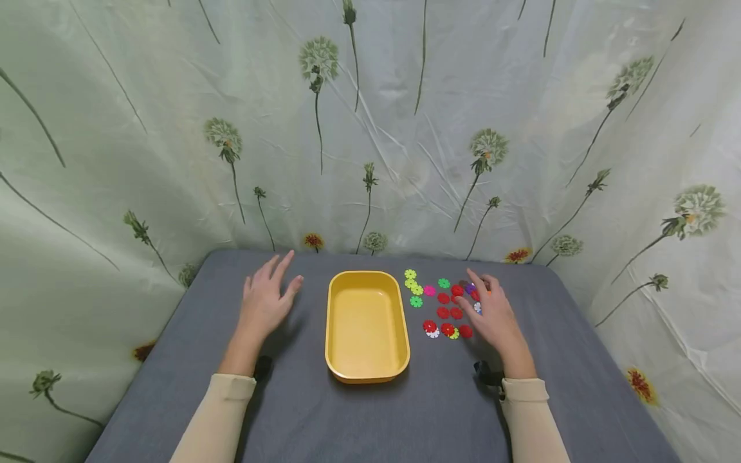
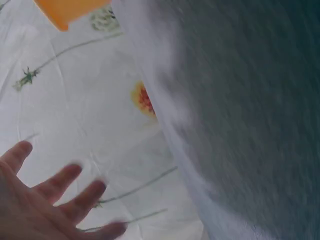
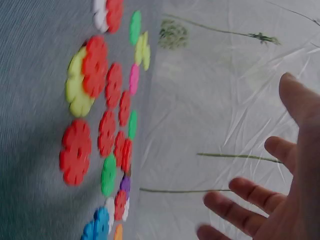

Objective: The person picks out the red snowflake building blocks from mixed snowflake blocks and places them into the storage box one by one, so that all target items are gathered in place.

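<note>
Several flat flower-shaped plastic discs [image 1: 442, 312] lie to the right of a yellow tray [image 1: 367, 376], mostly red, with green, yellow, pink, white, blue and purple ones among them. My right hand [image 1: 492, 315] hovers over the right side of these discs, fingers spread and holding nothing. In the right wrist view a red disc [image 3: 75, 152] lies nearest, and one red disc [image 3: 95, 66] overlaps a yellow disc [image 3: 76, 92]. To the left of the tray, my left hand [image 1: 266, 299] is raised with its fingers apart and nothing in its grasp.
A grey cloth-covered table [image 1: 370, 424] bears the tray and discs. Behind and at both sides hangs a pale curtain [image 1: 393, 128] printed with dandelions, close to the table's back edge. Dark wrist straps [image 1: 488, 374] sit at the cuffs of both beige sleeves.
</note>
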A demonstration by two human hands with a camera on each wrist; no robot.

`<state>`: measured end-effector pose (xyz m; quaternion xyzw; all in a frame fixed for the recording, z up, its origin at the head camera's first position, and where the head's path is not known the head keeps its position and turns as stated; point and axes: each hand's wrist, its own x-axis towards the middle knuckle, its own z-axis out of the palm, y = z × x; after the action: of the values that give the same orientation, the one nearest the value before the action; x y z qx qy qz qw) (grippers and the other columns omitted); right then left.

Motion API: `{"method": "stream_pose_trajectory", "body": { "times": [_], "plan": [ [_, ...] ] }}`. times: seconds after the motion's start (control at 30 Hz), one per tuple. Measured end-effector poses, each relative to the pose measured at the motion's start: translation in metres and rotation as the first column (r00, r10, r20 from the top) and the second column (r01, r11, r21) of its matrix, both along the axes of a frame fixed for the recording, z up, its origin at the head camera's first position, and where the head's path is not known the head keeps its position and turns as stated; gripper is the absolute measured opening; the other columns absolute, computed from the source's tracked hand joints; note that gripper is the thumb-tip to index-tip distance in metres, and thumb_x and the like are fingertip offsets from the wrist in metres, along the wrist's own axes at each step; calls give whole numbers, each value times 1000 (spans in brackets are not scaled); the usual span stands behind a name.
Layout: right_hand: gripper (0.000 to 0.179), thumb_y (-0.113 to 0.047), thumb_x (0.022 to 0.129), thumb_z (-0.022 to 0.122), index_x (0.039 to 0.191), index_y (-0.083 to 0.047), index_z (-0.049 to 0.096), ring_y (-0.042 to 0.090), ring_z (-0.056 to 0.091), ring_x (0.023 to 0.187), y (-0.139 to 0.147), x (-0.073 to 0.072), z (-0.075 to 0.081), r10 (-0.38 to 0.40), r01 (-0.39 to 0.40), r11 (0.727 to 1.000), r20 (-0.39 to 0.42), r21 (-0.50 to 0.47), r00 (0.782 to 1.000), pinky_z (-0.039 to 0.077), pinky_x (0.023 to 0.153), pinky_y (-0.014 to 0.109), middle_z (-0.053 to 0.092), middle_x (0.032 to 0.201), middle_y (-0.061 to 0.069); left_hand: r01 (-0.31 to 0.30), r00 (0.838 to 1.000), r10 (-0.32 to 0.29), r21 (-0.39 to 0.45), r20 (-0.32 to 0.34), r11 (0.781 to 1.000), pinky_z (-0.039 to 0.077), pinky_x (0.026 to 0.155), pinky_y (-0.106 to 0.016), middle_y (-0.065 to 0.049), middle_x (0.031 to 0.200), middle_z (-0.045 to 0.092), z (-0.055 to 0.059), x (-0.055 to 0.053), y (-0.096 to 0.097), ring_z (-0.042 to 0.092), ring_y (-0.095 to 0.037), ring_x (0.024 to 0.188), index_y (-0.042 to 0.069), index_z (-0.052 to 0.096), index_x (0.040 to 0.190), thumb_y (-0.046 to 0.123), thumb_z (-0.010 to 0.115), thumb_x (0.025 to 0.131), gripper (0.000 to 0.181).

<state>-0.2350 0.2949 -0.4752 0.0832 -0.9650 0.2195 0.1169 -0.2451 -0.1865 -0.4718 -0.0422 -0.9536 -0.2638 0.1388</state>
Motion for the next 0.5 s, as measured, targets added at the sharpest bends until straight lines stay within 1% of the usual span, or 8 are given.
{"method": "stream_pose_trajectory", "body": {
  "times": [0.07,0.1,0.13,0.2,0.27,0.37,0.43,0.5],
  "plan": [
    [73,-40,104,65,165,-12,35,37,60,106,-2,1,0,35,-34,997,12,-68,999,55,85,53,56,131,24,38,998,-41,60,47,997,40,111,-72,-20,154,55,0,1,5,57,-45,137,29,36,165,64,44,107,68],
    [73,-38,104,67,164,-12,36,31,60,95,-3,1,0,54,-51,993,25,-109,998,55,78,45,59,121,20,63,995,-70,93,75,994,47,105,-67,-18,145,62,0,1,7,65,-41,126,30,39,163,64,44,107,66],
    [72,-36,103,68,164,-12,37,26,59,85,-4,1,0,75,-68,986,40,-152,996,52,71,39,62,110,16,92,989,-106,128,106,988,53,97,-61,-16,135,68,0,1,9,70,-37,114,29,41,162,64,46,107,65],
    [73,-33,102,70,163,-13,37,17,54,73,-5,1,-1,119,-95,966,84,-242,989,45,65,31,61,92,8,151,965,-193,227,176,962,57,85,-48,-13,117,74,-2,0,12,73,-27,94,28,45,157,61,50,107,61],
    [75,-31,101,72,164,-14,36,12,50,65,-6,0,-3,165,-113,939,137,-326,977,43,61,27,58,79,3,200,929,-287,335,234,921,57,75,-40,-13,103,74,-3,0,15,71,-23,80,24,47,154,55,54,107,56],
    [77,-28,99,75,165,-17,35,9,42,55,-5,-2,-9,228,-114,897,226,-427,947,39,56,27,50,67,-1,244,862,-419,491,285,836,55,66,-34,-13,88,71,-5,-1,20,65,-20,67,17,47,150,42,60,108,51],
    [78,-23,100,74,165,-17,33,9,39,50,-5,-4,-13,290,-122,863,283,-490,914,39,51,27,47,62,-1,256,819,-487,565,303,784,53,61,-33,-11,79,66,-7,-2,23,59,-19,61,13,46,148,34,62,108,48],
    [77,-20,100,74,165,-16,33,10,40,46,-6,-6,-19,347,-124,834,337,-538,875,41,47,26,49,60,-1,273,777,-542,606,318,747,50,56,-32,-6,73,61,-9,-2,25,54,-18,55,10,44,147,29,62,108,47]
  ]
}}
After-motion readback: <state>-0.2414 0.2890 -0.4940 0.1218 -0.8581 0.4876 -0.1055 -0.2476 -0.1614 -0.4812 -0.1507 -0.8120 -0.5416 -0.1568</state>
